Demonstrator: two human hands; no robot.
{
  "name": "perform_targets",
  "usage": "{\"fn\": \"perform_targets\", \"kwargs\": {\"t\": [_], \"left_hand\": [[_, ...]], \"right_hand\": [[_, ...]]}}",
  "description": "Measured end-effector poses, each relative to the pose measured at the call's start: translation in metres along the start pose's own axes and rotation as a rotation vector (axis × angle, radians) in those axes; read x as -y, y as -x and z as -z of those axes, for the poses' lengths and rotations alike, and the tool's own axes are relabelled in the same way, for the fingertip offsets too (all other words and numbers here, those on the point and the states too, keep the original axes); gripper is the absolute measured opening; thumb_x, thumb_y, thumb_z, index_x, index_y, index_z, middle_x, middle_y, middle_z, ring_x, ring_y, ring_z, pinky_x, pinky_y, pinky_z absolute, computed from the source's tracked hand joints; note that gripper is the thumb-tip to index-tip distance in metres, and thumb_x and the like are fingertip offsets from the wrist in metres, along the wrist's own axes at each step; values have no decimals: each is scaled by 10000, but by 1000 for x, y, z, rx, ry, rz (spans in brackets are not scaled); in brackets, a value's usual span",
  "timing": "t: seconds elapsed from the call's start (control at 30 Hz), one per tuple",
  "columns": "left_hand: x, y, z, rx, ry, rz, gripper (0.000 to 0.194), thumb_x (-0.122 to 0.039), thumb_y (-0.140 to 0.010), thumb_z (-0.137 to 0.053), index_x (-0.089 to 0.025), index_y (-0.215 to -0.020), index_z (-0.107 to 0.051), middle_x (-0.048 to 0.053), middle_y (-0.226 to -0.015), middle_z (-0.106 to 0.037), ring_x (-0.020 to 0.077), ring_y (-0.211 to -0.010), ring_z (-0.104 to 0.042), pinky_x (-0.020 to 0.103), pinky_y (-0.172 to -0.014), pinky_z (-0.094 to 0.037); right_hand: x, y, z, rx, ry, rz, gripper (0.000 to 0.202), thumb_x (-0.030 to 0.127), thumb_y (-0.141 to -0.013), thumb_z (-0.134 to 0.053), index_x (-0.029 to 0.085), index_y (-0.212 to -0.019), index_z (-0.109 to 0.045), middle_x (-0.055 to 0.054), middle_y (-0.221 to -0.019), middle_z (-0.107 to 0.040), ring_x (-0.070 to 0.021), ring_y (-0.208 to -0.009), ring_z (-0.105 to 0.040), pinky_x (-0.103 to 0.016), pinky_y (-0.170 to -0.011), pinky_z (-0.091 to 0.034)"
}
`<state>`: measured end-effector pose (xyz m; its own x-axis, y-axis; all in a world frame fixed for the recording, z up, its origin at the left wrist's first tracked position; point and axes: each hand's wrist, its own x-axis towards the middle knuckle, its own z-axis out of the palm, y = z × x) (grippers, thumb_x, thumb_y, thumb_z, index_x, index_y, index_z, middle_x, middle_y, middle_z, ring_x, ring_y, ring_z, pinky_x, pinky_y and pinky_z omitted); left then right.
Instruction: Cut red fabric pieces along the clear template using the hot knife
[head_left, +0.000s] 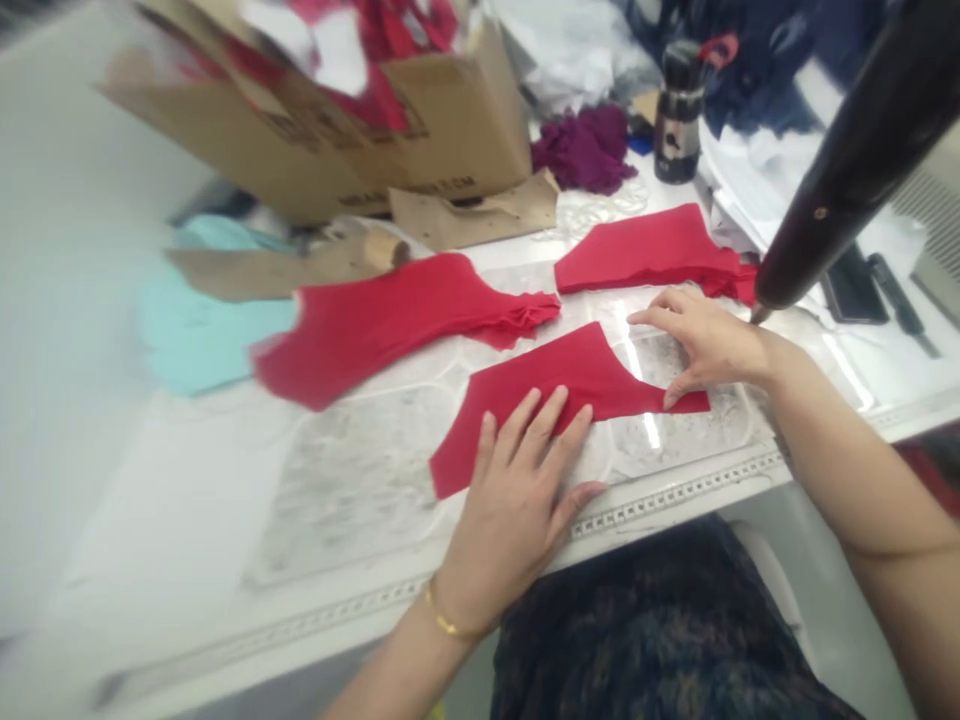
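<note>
A cut piece of red fabric [551, 375] lies flat near the front of the table. Spread over its lower left part is my left hand [521, 470], fingers apart and palm down. My right hand [701, 340] hovers or rests at the piece's narrow right end, thumb touching the red cloth and the other fingers stretched out over the clear sheet. Behind lie two stacks of similar red pieces: the left fabric stack [382, 320] with a crumpled right end, and the right fabric stack [637, 245], just beyond my right hand.
A cardboard box [465, 120] with red and white cloth stands at the back. Brown paper patterns [480, 215] and turquoise pieces [202, 345] lie before it. A dark pole-like tool [847, 170] slants down at right, near a phone [855, 285]. A measuring tape [675, 495] runs along the edge.
</note>
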<state>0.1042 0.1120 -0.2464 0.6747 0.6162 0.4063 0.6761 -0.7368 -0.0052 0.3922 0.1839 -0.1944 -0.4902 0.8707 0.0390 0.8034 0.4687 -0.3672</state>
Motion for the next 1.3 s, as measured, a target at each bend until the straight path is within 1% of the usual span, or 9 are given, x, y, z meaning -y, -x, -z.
{"fn": "perform_targets", "kwargs": {"t": [0.27, 0.37, 0.43, 0.57, 0.67, 0.9, 1.13, 1.23, 1.3], "left_hand": [[-27, -9, 1, 80, -18, -1, 604, -546, -1046, -330, -166, -1495, -464, 146, -1579, -368, 361, -1476, -290, 613, -1215, -201], [-32, -10, 5, 95, 13, 9, 660, -603, -1024, -339, -170, -1510, -450, 138, -1587, -361, 340, -1494, -270, 594, -1224, -216], [-31, -8, 11, 89, 42, 13, 677, -613, -1017, -355, -166, -1519, -433, 137, -1589, -360, 316, -1503, -268, 574, -1229, -240], [-24, 5, 26, 70, 52, 44, 460, -343, -1068, -381, -136, -1470, -464, 144, -1559, -407, 253, -1483, -340, 493, -1215, -339], [-14, 20, 34, 26, 21, 119, 413, -158, -1029, -403, -136, -1433, -485, 142, -1511, -469, 237, -1444, -409, 491, -1198, -384], [-2, 41, 40, -34, 29, 111, 364, -88, -1001, -423, -145, -1334, -557, 110, -1426, -561, 233, -1359, -509, 481, -1135, -481], [26, 3, 48, -182, 51, 33, 266, -101, -1005, -454, -127, -1187, -646, 102, -1243, -670, 198, -1169, -634, 413, -1072, -541], [45, -28, 45, -160, 48, -26, 270, -116, -1011, -432, -110, -1123, -679, 97, -1160, -695, 204, -1068, -653, 369, -976, -576], [58, -52, 39, -82, 28, 20, 308, -101, -998, -410, -114, -1122, -691, 97, -1164, -695, 209, -1077, -640, 362, -980, -559]], "right_hand": [[-6, 4, -6, -46, -1, 125, 997, 522, -591, -913, 167, -1444, -539, -173, -1341, -523, -353, -1209, -489, -528, -1053, -420], [-9, 4, -9, -58, -9, 172, 1044, 564, -504, -938, 227, -1425, -582, -160, -1350, -548, -377, -1189, -510, -543, -1022, -444], [-9, 3, -12, -70, -26, 227, 992, 600, -541, -911, 297, -1429, -590, -120, -1386, -564, -377, -1177, -512, -557, -1018, -443], [-1, -1, -19, -24, -48, 290, 713, 491, -732, -833, 395, -1402, -610, -1, -1463, -551, -305, -989, -536, -549, -918, -483], [4, -3, -25, -13, -57, 299, 574, 407, -832, -747, 377, -1392, -623, 9, -1435, -577, -284, -968, -533, -537, -915, -482], [8, -1, -22, -41, -129, 281, 621, 545, -733, -816, 238, -1264, -719, -96, -1163, -704, -307, -999, -545, -506, -881, -502], [14, -2, -18, -189, -151, 254, 442, 548, -882, -672, 179, -1115, -744, -112, -973, -712, -278, -916, -585, -468, -827, -518], [10, -3, -22, -310, -171, 244, 399, 523, -940, -590, 182, -1084, -740, -119, -975, -707, -266, -915, -596, -457, -816, -522], [8, -5, -25, -387, -174, 247, 390, 509, -964, -543, 178, -1031, -737, -125, -945, -703, -261, -893, -607, -456, -807, -525]]}}
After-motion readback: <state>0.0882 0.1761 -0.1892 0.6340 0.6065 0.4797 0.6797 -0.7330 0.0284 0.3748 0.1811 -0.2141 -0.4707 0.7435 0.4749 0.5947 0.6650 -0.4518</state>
